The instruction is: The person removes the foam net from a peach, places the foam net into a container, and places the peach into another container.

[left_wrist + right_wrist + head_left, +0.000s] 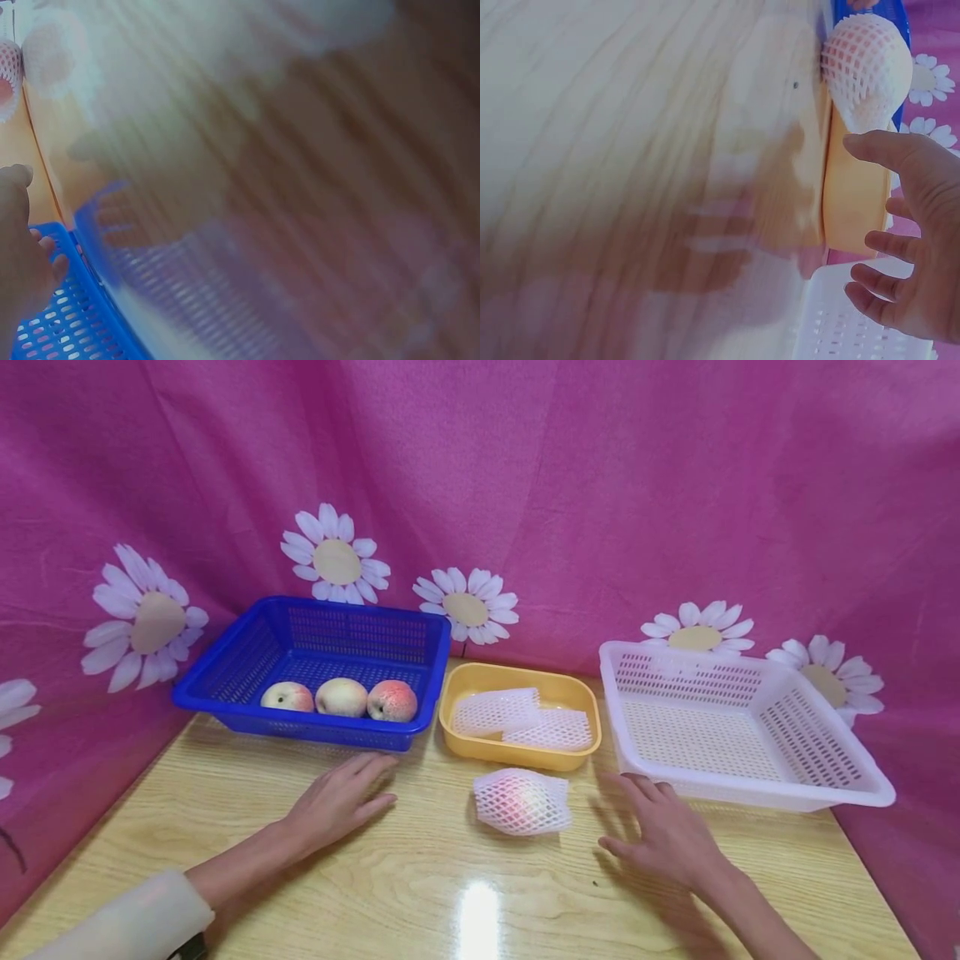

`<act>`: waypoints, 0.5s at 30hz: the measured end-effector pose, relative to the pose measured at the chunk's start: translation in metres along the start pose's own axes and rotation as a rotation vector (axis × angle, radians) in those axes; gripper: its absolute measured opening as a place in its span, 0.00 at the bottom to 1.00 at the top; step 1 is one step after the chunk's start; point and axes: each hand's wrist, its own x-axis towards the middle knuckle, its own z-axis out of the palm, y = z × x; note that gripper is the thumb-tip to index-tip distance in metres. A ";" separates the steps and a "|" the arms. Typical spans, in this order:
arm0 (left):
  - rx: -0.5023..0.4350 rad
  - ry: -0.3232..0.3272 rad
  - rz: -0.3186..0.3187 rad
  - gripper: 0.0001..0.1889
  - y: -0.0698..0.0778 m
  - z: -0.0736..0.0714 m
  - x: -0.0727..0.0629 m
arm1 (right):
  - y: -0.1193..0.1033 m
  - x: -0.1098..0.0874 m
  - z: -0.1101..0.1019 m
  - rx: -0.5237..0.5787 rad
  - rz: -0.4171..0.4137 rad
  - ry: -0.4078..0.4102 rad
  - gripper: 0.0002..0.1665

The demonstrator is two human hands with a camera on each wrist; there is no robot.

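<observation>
A peach in a white foam net sleeve (522,802) lies on the wooden table, in front of the yellow tray. To its left my left hand (337,802) is held with fingers extended, near the front of the blue basket (311,727) and holding nothing. On the other side, my right hand (667,831) has its fingers loosely spread beside the white basket's front edge. The right wrist view shows that hand (922,232) apart from the netted peach (866,67). In the left wrist view only part of the left hand (26,255) shows at the edge.
Three bare peaches (341,697) sit in the blue basket at the left. Foam net sleeves (497,710) lie inside the yellow tray (517,757) in the middle. A white basket (750,792) stands at the right, and a pink flowered cloth (570,510) hangs behind.
</observation>
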 end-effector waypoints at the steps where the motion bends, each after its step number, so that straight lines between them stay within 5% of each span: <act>1: -0.005 0.001 0.003 0.25 0.000 0.000 0.000 | -0.001 0.002 0.000 0.004 -0.008 0.003 0.51; 15: -0.068 -0.033 -0.022 0.26 0.014 0.005 0.010 | -0.023 0.021 0.005 0.058 -0.062 -0.016 0.54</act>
